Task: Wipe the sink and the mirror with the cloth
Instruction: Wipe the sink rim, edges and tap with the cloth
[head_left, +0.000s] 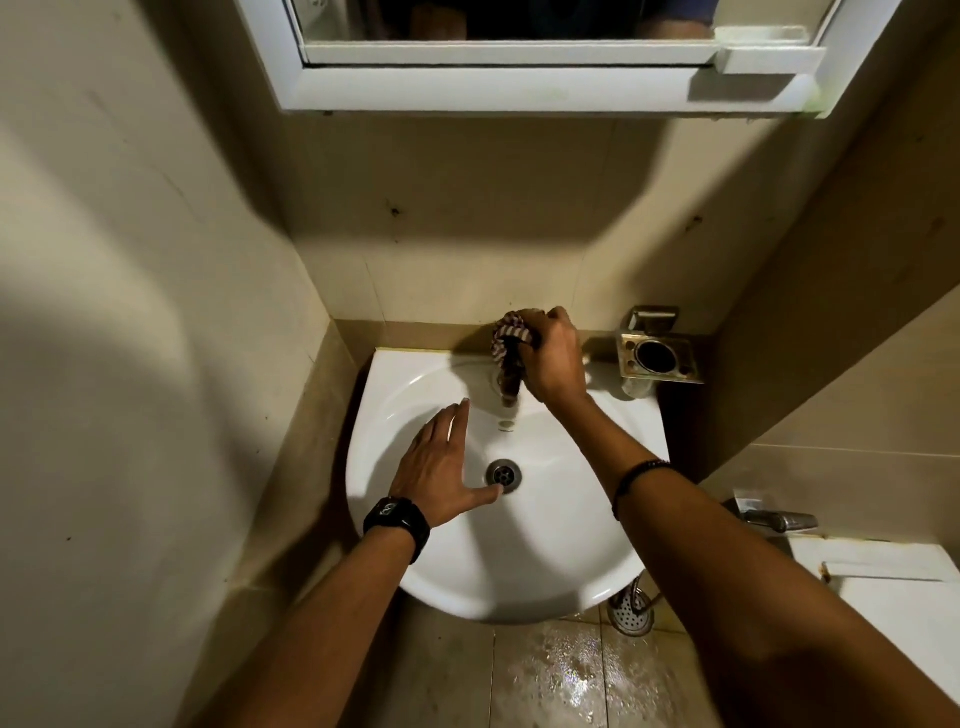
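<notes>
A white sink (550, 551) hangs on the tiled wall below me. My right hand (553, 361) grips a striped cloth (506, 335) bunched over the tap at the back of the basin. The tap's spout (508, 400) pokes out under the cloth. My left hand (441, 460) hovers flat over the basin's left side, fingers straight, thumb beside the drain (504, 474). The white-framed mirror (509, 21) is on the wall at the top of the view.
A metal holder (657, 356) is fixed to the wall right of the tap. A second tap (776, 519) and a white fixture (893, 582) sit lower right. The floor (566, 675) under the sink is wet. Walls close in on both sides.
</notes>
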